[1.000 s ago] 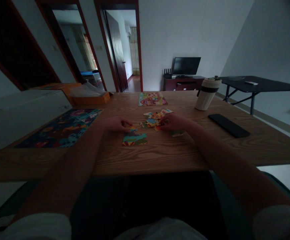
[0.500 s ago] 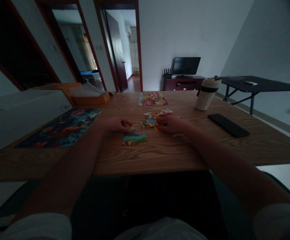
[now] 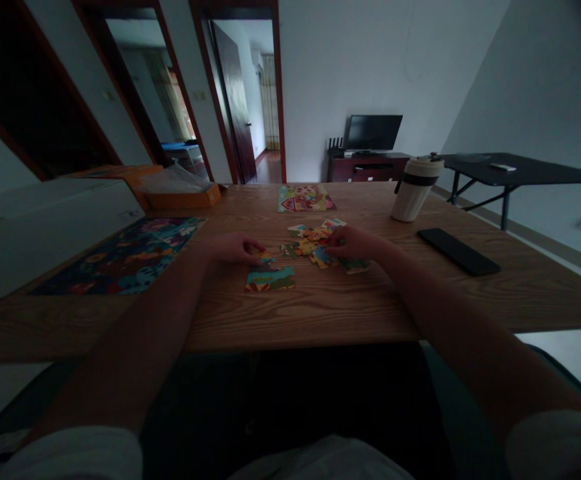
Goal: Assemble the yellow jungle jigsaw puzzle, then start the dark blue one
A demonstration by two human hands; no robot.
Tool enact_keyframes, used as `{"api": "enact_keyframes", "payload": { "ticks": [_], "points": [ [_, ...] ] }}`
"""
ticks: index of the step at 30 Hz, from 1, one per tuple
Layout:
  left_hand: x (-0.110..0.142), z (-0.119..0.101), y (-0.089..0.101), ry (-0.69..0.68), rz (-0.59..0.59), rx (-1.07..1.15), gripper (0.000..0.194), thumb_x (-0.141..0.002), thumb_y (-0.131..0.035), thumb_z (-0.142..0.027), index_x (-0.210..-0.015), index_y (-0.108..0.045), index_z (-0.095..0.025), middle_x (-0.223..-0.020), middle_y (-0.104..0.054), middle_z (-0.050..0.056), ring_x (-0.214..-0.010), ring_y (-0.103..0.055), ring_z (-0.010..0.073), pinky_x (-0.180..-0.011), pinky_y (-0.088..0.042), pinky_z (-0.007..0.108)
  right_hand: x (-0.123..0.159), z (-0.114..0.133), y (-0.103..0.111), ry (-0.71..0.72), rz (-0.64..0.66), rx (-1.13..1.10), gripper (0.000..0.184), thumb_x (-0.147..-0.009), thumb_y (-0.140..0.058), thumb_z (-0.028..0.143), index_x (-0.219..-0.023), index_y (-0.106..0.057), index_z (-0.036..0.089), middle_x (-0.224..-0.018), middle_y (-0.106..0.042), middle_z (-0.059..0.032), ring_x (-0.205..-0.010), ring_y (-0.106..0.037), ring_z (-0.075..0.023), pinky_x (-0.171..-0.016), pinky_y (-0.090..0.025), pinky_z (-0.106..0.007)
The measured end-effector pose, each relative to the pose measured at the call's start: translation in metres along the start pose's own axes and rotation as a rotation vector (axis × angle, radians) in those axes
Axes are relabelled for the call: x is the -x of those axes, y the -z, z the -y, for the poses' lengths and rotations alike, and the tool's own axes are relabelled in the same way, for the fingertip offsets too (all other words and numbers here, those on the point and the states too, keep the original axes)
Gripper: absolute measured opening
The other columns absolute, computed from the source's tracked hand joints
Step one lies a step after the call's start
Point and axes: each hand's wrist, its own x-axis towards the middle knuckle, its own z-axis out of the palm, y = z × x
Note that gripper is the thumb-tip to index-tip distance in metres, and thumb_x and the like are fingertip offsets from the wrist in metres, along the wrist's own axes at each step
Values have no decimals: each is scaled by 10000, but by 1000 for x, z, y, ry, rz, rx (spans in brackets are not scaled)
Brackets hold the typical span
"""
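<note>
On the wooden table lies a partly joined jigsaw puzzle (image 3: 271,279) with a green and teal picture. My left hand (image 3: 235,248) rests at its upper left corner, thumb and forefinger closed on a small orange and blue puzzle piece (image 3: 265,256). To the right is a pile of loose puzzle pieces (image 3: 304,248), several of them overlapping. My right hand (image 3: 354,243) is over the right side of this pile, its fingertips pinched on a blue and yellow puzzle piece (image 3: 322,257). Beneath the right palm lies a dark green piece (image 3: 354,265), partly covered.
A colourful picture sheet (image 3: 305,199) lies beyond the pile. At left are a dark blue picture sheet (image 3: 130,257), a white box (image 3: 60,227) and an orange box (image 3: 185,198) with clear plastic. A cup (image 3: 415,190) and a black phone (image 3: 457,251) stand and lie at right.
My right hand has shifted slightly right, and the blue and yellow piece has moved right and nearer with it, uncovering orange pieces. My left hand has stayed almost still.
</note>
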Motion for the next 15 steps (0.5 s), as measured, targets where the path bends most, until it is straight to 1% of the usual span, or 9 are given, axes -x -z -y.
{"api": "enact_keyframes", "payload": {
  "ticks": [3,5,7,9,12,15],
  "points": [
    [3,-4,1,6,-6,-17,780,-734,-689,-658,-1389,-630,-240,-1113,-742,63,-942,-651,233,-771,-435,283,0,-8,4,-30,38,2,391,-927,-561,491,-765,-747,186,-633,-646,-22,-553,-518,-142,-561,-366,-299],
    [4,-6,1,11,-15,-22,782,-730,-693,-674,-1379,-638,-241,-1125,-739,65,-954,-650,235,-785,-433,284,0,-12,8,-106,30,45,385,-919,-575,491,-737,-730,188,-627,-653,-24,-545,-530,-145,-546,-365,-300],
    [4,-5,1,21,-24,-16,782,-723,-702,-680,-1374,-641,-251,-1111,-742,61,-947,-650,238,-780,-431,287,0,-16,10,-192,-3,96,383,-906,-602,513,-742,-720,188,-664,-687,-42,-563,-566,-158,-543,-381,-302],
    [3,-4,0,23,-33,-9,775,-721,-710,-672,-1374,-642,-261,-1086,-747,54,-935,-649,242,-766,-430,293,1,-19,11,-249,-45,122,358,-892,-634,525,-816,-728,188,-748,-730,-65,-612,-611,-175,-555,-412,-302],
    [2,-2,-1,16,-37,-7,757,-718,-719,-655,-1363,-651,-266,-1076,-749,51,-940,-648,248,-764,-434,300,1,-27,10,-263,-95,112,331,-869,-691,499,-991,-735,195,-934,-769,-93,-756,-680,-210,-635,-489,-306],
    [1,-1,-1,12,-49,15,756,-700,-737,-651,-1345,-664,-263,-1085,-749,52,-940,-653,248,-769,-446,301,0,-35,8,-224,-60,57,436,-850,-720,508,-1167,-716,209,-1094,-761,-108,-881,-709,-243,-741,-544,-335]
  ]
}}
